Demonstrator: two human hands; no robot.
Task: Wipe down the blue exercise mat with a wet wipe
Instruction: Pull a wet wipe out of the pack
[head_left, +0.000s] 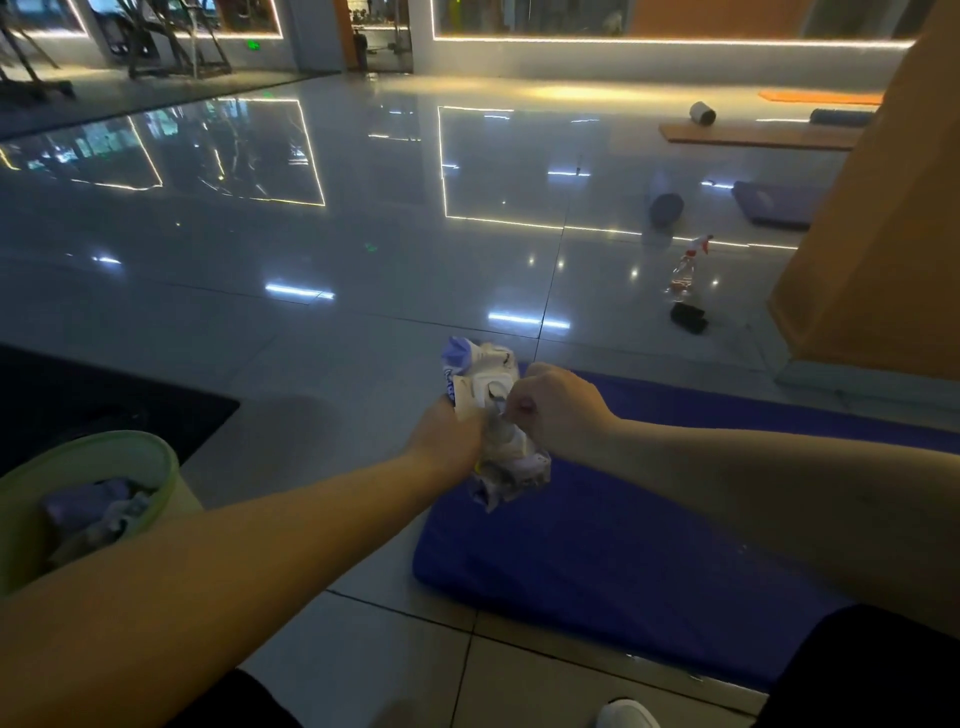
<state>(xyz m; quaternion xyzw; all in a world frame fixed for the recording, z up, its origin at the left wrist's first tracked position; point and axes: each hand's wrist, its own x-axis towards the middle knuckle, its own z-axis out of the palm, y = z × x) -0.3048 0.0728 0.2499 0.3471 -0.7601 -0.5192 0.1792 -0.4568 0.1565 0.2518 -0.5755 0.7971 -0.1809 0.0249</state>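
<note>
The blue exercise mat (623, 545) lies on the tiled floor at the lower right. Above its near-left corner my left hand (449, 436) grips a crumpled white and purple wet wipe pack (488, 395) from the left side. My right hand (558, 410) has its fingers curled at the pack's white lid, pinching a bit of wipe (501, 415) at the opening. The lower part of the pack hangs below both hands.
A green bin (156, 467) with purple and white rubbish stands at the left. A spray bottle (685, 267) and a black cloth (688, 318) sit on the floor beyond the mat. An orange pillar (872, 249) rises at right. Rolled and flat mats lie farther back.
</note>
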